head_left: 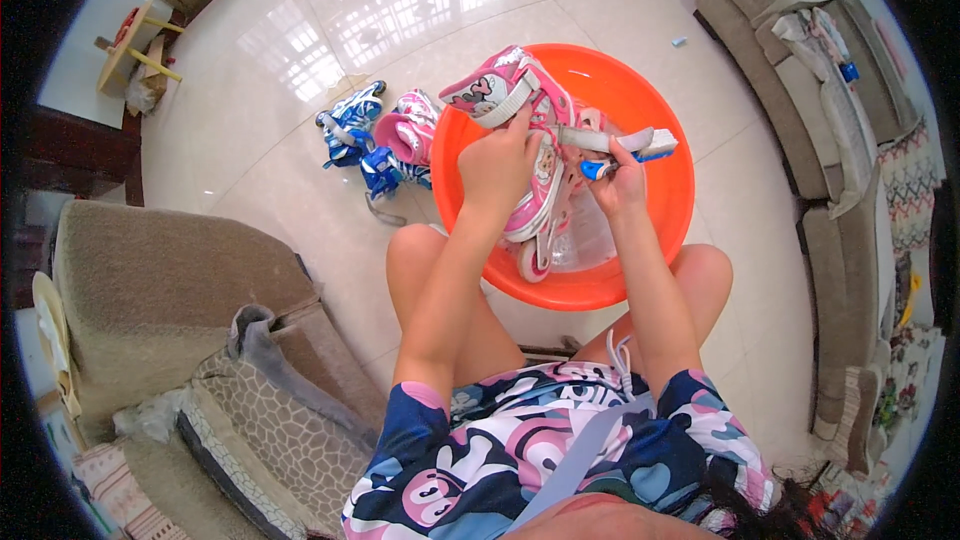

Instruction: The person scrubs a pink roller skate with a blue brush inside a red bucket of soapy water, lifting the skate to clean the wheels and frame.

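Note:
A pink and white inline skate [536,210] rests tilted in an orange plastic basin [660,240] in front of me. My left hand [499,161] grips the skate near its upper strap and buckle. A long pale strap [592,139] sticks out from the skate toward the right. My right hand [621,184] holds a blue-handled scrub brush [598,169], and its thumb lies at that strap. The brush's white bristles [664,140] face upward. Some clear liquid or plastic shows at the basin's bottom; I cannot tell which.
Left of the basin, blue and white skates [349,127] and a pink skate boot [409,131] lie on the tiled floor [300,165]. A brown armchair [172,300] stands at the left, a long sofa [787,90] at the right. A small yellow-legged stool [124,49] is far left.

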A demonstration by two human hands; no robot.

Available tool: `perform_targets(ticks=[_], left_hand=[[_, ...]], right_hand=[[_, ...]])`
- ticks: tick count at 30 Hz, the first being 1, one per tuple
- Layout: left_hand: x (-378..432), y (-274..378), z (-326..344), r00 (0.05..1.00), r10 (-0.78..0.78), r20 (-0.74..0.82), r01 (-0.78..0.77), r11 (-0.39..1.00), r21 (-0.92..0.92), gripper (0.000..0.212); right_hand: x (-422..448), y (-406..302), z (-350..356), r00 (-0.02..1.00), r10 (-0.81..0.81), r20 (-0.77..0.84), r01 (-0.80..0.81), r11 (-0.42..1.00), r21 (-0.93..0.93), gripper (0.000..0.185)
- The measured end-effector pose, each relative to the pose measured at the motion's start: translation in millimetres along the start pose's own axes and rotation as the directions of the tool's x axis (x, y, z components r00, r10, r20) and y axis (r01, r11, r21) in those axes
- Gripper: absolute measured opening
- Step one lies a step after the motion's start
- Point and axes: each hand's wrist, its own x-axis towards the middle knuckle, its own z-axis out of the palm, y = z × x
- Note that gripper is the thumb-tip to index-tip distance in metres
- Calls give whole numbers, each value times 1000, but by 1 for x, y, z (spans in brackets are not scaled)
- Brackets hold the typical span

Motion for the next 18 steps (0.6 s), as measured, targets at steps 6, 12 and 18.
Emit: perform_targets(ticks=[6,12,18], left_hand=[[3,-3,6,998,64,12,-64,998,20,27],[2,-7,15,988,157,-2,-156,981,118,9],[-6,-23,4,989,63,-136,-73,995,-68,11]], right_hand=[[-5,1,8,999,-38,1,38,996,-75,42],[-10,2,14,999,-39,-21,38,998,-46,43],[-11,4,22,994,-43,-101,42,999,-15,44]])
